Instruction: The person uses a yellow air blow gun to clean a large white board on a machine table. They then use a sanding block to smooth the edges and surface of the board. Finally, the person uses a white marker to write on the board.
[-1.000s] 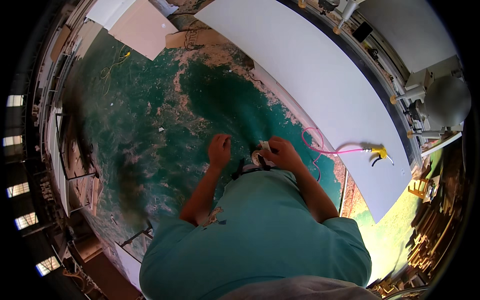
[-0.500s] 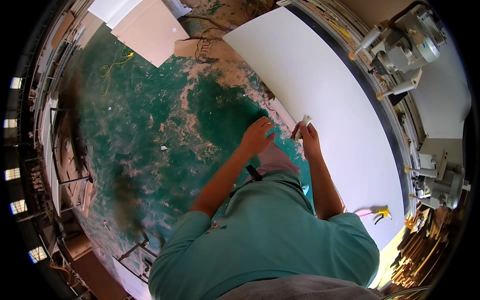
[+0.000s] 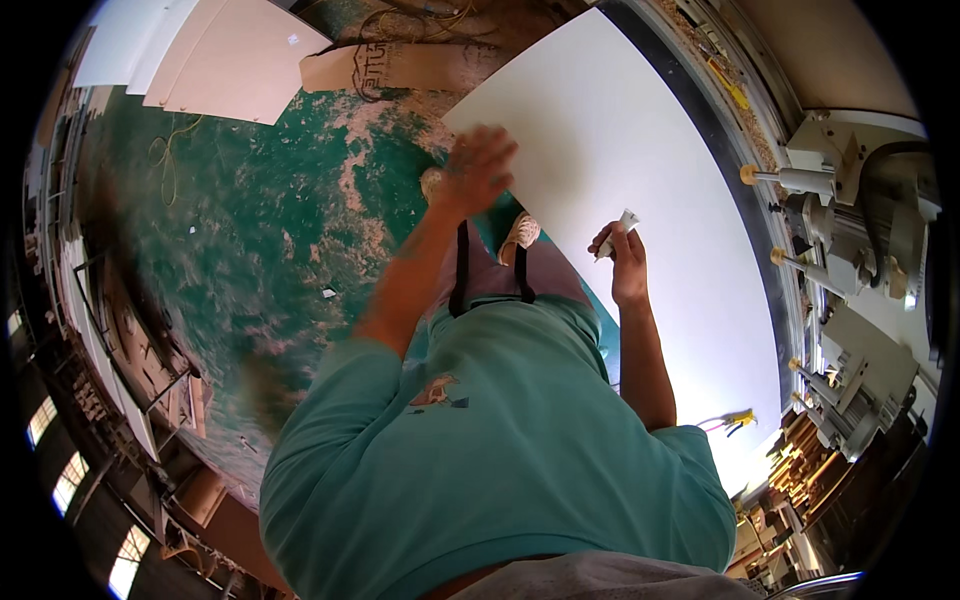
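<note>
My left hand [image 3: 476,170] reaches forward with its fingers spread, a little blurred, and holds nothing. It hovers at the near-left edge of a large white panel [image 3: 610,110]; whether it touches the panel I cannot tell. My right hand [image 3: 630,268] is closed round a small white tube [image 3: 627,219], whose flat, wider end sticks up past the fingers. That hand is over the panel's left part. Toward the panel's near end lies a yellow air blow gun [image 3: 738,419] on a pink hose.
Clamp-like machine arms [image 3: 805,181] line the panel's right side beyond a dark strip. Timber offcuts [image 3: 800,470] are stacked at lower right. Boards [image 3: 230,60] lie at upper left by a cardboard piece [image 3: 400,68]. Sawdust covers the green floor [image 3: 270,200].
My left hand has moved forward and left, and its fingers have spread. My right hand, still on the tube, has shifted over the panel. The view has turned and my feet now show.
</note>
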`<state>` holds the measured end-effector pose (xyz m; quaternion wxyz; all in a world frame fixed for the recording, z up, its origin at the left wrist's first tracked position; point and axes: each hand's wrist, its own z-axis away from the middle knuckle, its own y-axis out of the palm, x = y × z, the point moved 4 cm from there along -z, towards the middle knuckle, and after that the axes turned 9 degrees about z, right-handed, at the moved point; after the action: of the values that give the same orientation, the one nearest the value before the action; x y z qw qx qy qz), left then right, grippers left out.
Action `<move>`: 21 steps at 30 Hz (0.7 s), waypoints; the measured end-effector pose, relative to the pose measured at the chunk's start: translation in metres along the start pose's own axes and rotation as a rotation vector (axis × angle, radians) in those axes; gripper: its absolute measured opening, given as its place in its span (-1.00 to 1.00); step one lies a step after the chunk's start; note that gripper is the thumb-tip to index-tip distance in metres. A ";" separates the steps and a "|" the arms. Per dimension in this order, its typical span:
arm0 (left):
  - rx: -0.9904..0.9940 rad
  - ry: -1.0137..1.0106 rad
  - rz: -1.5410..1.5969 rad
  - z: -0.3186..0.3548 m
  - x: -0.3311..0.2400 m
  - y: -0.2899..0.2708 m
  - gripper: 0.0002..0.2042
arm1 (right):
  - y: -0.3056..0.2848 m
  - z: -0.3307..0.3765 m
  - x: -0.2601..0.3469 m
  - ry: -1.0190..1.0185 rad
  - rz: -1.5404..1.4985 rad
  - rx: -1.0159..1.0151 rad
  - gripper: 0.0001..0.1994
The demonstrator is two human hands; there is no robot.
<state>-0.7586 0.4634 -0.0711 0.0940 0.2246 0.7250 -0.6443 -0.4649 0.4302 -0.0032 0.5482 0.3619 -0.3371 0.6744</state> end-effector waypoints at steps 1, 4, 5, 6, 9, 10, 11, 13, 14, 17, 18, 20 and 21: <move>-0.131 -0.159 -0.077 -0.013 0.050 -0.011 -0.53 | 0.006 -0.008 0.002 -0.012 0.003 -0.033 -0.66; 0.426 -1.194 0.153 0.015 0.256 0.006 -0.60 | 0.022 -0.024 0.015 -0.007 -0.047 -0.105 -0.64; 0.634 -1.056 0.026 -0.012 0.252 -0.009 -0.61 | 0.026 -0.023 0.012 -0.010 -0.101 -0.190 -0.64; 0.815 -0.897 -0.119 -0.046 0.241 -0.044 -0.61 | 0.032 -0.022 0.009 0.018 -0.154 -0.258 -0.64; 0.162 -0.652 0.185 -0.079 0.272 -0.049 -0.63 | 0.059 -0.035 0.006 0.084 -0.292 -0.433 -0.67; 0.191 -0.532 0.161 -0.105 0.261 -0.049 -0.66 | 0.073 -0.039 0.006 0.101 -0.371 -0.508 -0.72; 0.220 -0.432 0.138 -0.122 0.241 -0.046 -0.67 | 0.089 -0.043 0.013 0.119 -0.454 -0.540 -0.82; 0.029 -0.001 0.170 -0.156 0.185 -0.043 -0.66 | 0.123 -0.052 0.023 0.131 -0.513 -0.541 -0.88; 0.056 0.154 0.249 -0.169 0.153 -0.043 -0.65 | 0.140 -0.054 0.027 0.111 -0.517 -0.535 -0.87; 0.271 0.599 0.410 -0.184 0.069 -0.037 -0.62 | 0.185 -0.049 0.041 0.045 -0.470 -0.542 -0.82; 0.380 0.771 0.431 -0.186 0.051 -0.028 -0.62 | 0.195 -0.045 0.036 0.065 -0.416 -0.566 -0.82; 0.728 1.038 0.303 -0.188 0.032 0.000 -0.52 | 0.216 -0.032 0.031 0.117 -0.384 -0.644 -0.82; 0.764 1.059 0.213 -0.203 0.028 0.010 -0.48 | 0.224 -0.024 0.023 0.143 -0.398 -0.700 -0.82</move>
<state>-0.7471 0.6683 -0.0612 -0.2985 0.5991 0.3674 -0.6458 -0.6907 0.4231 -0.0088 0.7802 0.1637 -0.4308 0.4231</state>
